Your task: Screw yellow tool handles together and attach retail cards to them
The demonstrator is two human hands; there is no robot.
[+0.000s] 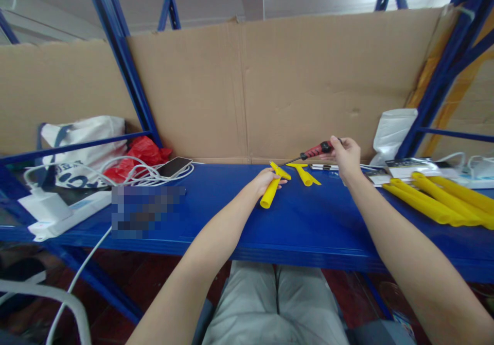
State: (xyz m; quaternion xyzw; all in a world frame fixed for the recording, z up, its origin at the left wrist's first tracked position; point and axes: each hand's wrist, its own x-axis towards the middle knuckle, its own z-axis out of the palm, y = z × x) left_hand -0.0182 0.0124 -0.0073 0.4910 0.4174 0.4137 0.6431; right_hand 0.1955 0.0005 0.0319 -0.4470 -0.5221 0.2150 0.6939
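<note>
My left hand (266,181) is closed around a yellow branched plastic tube piece (271,193), its round open end facing me. In my right hand (345,155) is a screwdriver (317,150) with a red and black handle, gripped near the handle's end. The thin shaft points left and down, and its tip meets or passes behind the top of the yellow piece; exactly where it touches I cannot make out. Just right of my left hand, a second yellow branched piece (306,176) lies on the blue table (309,226).
Several long yellow tubes (440,203) lie at the right, beside small dark packets (412,167). Pens (324,167) lie near the back. On the left are a phone (175,167), white cables, a red bag (144,154) and a power strip (73,216). Cardboard (289,87) backs the table.
</note>
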